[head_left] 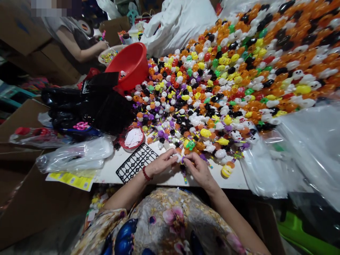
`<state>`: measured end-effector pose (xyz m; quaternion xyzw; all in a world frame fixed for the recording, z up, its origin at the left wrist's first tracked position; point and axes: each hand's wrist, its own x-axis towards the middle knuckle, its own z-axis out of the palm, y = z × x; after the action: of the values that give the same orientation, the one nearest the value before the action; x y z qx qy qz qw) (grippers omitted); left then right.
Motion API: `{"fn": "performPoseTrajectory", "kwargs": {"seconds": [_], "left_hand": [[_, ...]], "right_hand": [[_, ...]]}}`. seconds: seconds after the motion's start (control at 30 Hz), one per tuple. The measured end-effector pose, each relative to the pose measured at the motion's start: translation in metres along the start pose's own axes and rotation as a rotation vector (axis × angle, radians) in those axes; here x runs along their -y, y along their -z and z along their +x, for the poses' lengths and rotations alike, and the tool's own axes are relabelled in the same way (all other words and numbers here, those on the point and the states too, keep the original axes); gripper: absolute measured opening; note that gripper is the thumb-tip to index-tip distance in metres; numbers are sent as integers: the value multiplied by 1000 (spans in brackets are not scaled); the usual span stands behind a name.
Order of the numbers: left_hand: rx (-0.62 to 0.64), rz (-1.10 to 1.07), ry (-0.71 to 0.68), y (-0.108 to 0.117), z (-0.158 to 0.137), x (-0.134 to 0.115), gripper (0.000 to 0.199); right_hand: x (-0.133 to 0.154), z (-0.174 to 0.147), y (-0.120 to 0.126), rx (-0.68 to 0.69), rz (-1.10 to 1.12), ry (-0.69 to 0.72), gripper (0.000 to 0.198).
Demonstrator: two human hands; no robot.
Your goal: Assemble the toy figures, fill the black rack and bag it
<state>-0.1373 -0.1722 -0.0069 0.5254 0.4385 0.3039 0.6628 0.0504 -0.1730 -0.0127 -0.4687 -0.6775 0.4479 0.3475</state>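
My left hand is closed on a small white plastic toy piece at the front of the white table. Against it, my right hand pinches a small purple piece; the fingers partly hide where the two meet. Just below the fingertips a thin colourful stick points toward me. Beside my left wrist lies a black plastic grid. A yellow striped toy piece sits to the right of my right hand.
A large heap of small toy pieces covers the table ahead. Left of it stand a red basin, a red basket of white slips and black bags. Clear plastic bags lie at right. Another person works at back left.
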Motion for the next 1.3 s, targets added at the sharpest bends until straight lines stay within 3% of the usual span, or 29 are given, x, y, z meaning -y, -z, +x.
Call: {"fn": "performPoseTrajectory", "kwargs": {"seconds": [0.07,0.2,0.27,0.37,0.47,0.53,0.67,0.83,0.93,1.0,1.07,1.13,1.2,1.3], "left_hand": [[-143,-37,-5,3,-3,2,53],[-628,50,-73,23,-12,7,32],[-760,145,-55,33,-17,12,22],[-745,224,23,35,-22,20,13],[-679,258,58,24,-23,25,8],[-669,287,64,18,-22,26,5],[-669,344,79,14,-19,27,2],[-705,291,77,14,-19,32,5],[-726,92,23,14,-22,34,28],[-666,-83,-15,15,-26,35,45],[-588,-222,-57,16,-29,36,53],[-591,-321,-85,17,-32,37,53],[-686,-409,-78,20,-34,38,52],[-795,-541,-59,25,-38,40,51]], "right_hand": [[0,4,10,-101,-32,18,23],[-1,22,43,-497,-382,128,35],[-3,32,49,-539,-575,183,38],[-9,41,28,-296,-677,277,35],[-13,44,-14,20,-733,336,35],[-11,47,-38,131,-790,327,36],[-4,64,-60,173,-872,264,43],[-3,86,-62,174,-856,225,24],[-7,81,-63,88,-651,258,24],[-9,70,-66,72,-495,320,27],[-9,59,-70,125,-386,379,31],[-8,52,-74,194,-349,410,36],[-6,54,-77,234,-426,402,40],[-1,68,-81,256,-769,366,42]]}}
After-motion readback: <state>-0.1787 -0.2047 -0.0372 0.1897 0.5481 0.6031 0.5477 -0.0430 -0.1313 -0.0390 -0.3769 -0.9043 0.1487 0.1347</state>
